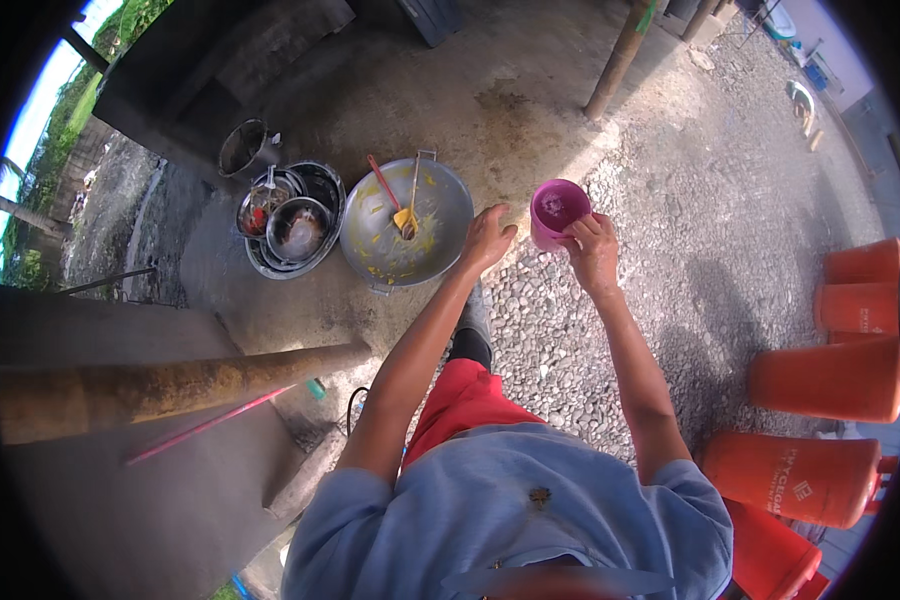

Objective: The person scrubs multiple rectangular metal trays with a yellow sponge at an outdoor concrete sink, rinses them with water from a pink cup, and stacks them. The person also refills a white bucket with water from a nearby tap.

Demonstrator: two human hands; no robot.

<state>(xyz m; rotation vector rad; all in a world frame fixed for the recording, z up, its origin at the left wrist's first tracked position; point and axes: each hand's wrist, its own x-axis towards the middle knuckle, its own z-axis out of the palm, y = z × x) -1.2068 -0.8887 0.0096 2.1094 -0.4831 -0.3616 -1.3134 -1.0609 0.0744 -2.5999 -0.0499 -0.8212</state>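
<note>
My right hand (594, 251) grips the rim of a pink-purple plastic pail (549, 238), which has some foamy liquid in its bottom. The pail is held over the edge between concrete and gravel. My left hand (487, 238) holds nothing, its fingers apart, near the right rim of a large metal wok (367, 247). Yellow food scraps cling to the wok's inside. A red-handled spatula (384, 182) and a ladle with a long pale handle (415, 180) lean in it, their heads together by a yellow piece.
Left of the wok, a wide basin (335, 202) holds metal bowls (298, 229) and other dishes. A dark pot (244, 148) stands behind. Bamboo posts rise at the left (195, 386) and upper right (616, 64). Several orange gas cylinders (825, 379) line the right side of the gravel (547, 322).
</note>
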